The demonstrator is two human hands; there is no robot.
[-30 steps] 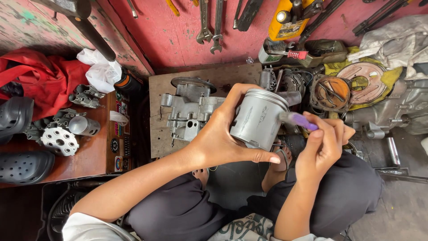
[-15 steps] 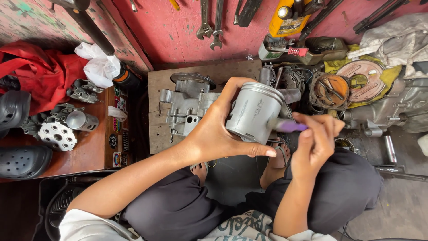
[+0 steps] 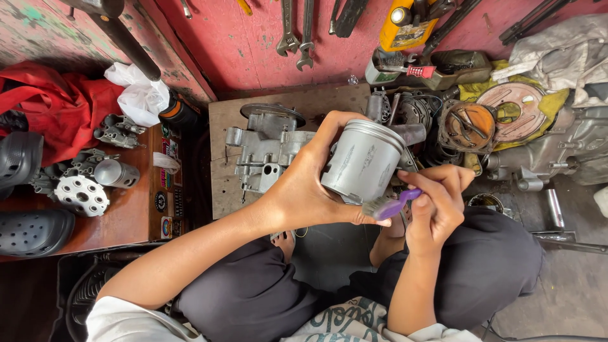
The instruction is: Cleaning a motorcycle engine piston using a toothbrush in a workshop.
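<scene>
My left hand (image 3: 304,190) grips a grey metal piston (image 3: 362,161), fingers wrapped around its skirt, its crown tilted up and to the right. My right hand (image 3: 437,202) holds a small purple brush (image 3: 391,206) whose head touches the lower edge of the piston. Both hands are above my lap, over dark trousers. Behind the piston lies a grey metal engine casing (image 3: 263,149) on a wooden board (image 3: 221,190).
Spanners (image 3: 297,31) hang on the red wall. Engine parts and a round clutch plate (image 3: 510,111) lie at the right. At the left, a wooden bench (image 3: 126,209) carries metal parts, a finned cylinder head (image 3: 81,195), a red cloth (image 3: 57,107) and dark shoes (image 3: 31,231).
The purple brush has slid down from the piston's upper right side to its lower edge. The piston has stayed in the left hand, turned slightly.
</scene>
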